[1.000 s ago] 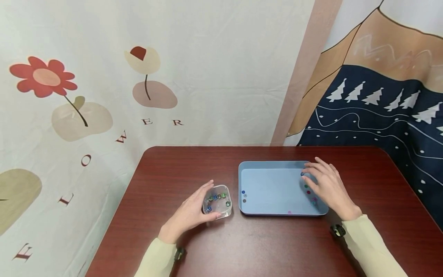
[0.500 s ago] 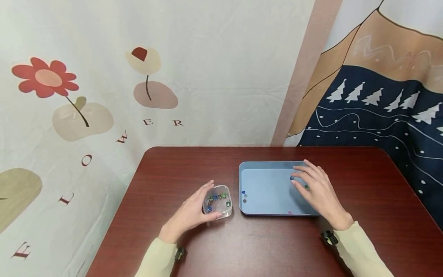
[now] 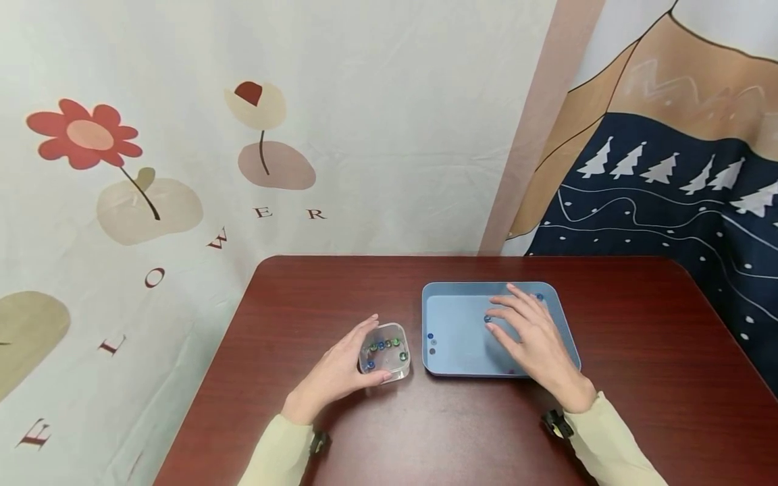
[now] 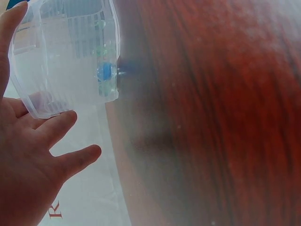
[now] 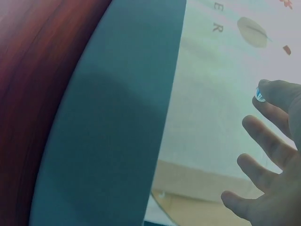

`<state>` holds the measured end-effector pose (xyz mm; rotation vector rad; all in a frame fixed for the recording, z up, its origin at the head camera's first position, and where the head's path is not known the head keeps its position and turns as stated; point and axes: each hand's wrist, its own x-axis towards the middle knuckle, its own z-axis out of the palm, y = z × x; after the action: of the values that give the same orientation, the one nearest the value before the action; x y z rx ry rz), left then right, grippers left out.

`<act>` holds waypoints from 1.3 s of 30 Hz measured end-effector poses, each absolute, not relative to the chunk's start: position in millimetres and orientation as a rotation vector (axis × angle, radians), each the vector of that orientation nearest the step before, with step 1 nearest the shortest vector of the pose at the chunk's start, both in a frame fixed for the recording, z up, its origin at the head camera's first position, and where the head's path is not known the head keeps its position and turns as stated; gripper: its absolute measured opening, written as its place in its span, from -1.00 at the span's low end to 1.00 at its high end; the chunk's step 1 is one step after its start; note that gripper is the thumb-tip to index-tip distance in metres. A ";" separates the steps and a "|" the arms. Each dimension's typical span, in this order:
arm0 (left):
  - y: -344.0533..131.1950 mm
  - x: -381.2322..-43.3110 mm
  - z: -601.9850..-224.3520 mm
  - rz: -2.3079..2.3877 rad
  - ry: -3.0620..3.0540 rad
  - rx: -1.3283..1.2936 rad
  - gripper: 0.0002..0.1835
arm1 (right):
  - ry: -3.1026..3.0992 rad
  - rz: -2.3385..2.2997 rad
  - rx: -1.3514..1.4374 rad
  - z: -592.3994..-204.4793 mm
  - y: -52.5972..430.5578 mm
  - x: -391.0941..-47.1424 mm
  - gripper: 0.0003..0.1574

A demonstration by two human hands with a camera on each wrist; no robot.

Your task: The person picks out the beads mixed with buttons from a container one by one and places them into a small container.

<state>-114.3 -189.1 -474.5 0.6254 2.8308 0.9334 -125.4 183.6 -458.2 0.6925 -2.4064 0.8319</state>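
My left hand (image 3: 333, 372) holds a small clear plastic container (image 3: 390, 329) by its sides, thumb in front and fingers behind. Several glass marbles (image 3: 396, 342), blue and green, lie inside; a blue one (image 4: 105, 71) shows through the wall in the left wrist view. Over the light blue tray (image 3: 458, 307), my right hand (image 3: 537, 345) pinches a blue glass marble (image 3: 487, 318) between thumb and index finger. The right wrist view shows this marble (image 5: 259, 95) as clear with blue streaks; the other fingers are spread. My right hand hides part of the tray.
Small round pieces (image 3: 432, 342) lie along the tray's left side, and a blue one (image 3: 539, 297) is in its back right corner. The tray stands just right of the container on the dark red wooden table (image 3: 377, 290). A printed curtain (image 3: 389, 135) hangs behind.
My right hand has moved left across the tray with the pinched marble, from the right side toward the middle. My left hand and the container stay in place.
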 end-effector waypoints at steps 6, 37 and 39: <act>-188.6 -114.7 -474.1 0.939 2.818 0.599 0.09 | -2.402 0.881 0.772 -460.0 164.5 -124.2 -0.65; -190.3 -116.2 -477.5 0.954 2.811 0.647 0.07 | -2.377 0.835 1.095 -471.2 74.0 -126.0 -0.75; -190.6 -116.2 -477.8 0.954 2.815 0.653 0.06 | -2.382 0.819 1.112 -471.0 70.0 -127.6 -0.76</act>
<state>-116.2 -190.6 -477.8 0.6527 2.8146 0.9535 -127.6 70.0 -471.0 1.1120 -2.3820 0.8194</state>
